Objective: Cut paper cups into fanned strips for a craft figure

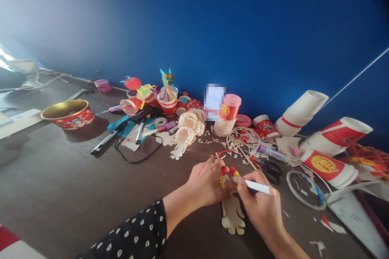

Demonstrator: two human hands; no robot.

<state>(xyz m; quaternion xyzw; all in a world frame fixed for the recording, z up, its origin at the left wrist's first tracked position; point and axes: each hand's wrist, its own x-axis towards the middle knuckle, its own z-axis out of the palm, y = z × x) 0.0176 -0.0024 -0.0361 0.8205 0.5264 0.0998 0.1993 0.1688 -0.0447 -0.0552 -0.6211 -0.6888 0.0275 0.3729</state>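
Observation:
A pale paper figure point(232, 215) lies on the dark table, its rounded head edged in red and yellow. Pressed along the left of that head is my left hand point(206, 181), fingers closed on its rim. My right hand point(263, 202) grips a white marker pen point(257, 186) with an orange end, its tip toward the inside of the head. The fingers partly hide the head and the pen's tip. Behind my hands lie more pale paper cutouts point(186, 135), with scalloped round heads, in an overlapping pile.
Scissors point(271, 171) with black handles and paper scraps lie right of my hands. Paper cups point(330, 166) stand and lie stacked farther right. At left are a red bowl point(73, 120), a black-and-silver pen knife-like tool point(109, 135) and a black cord point(133, 162). A blue wall point(188, 20) bounds the back.

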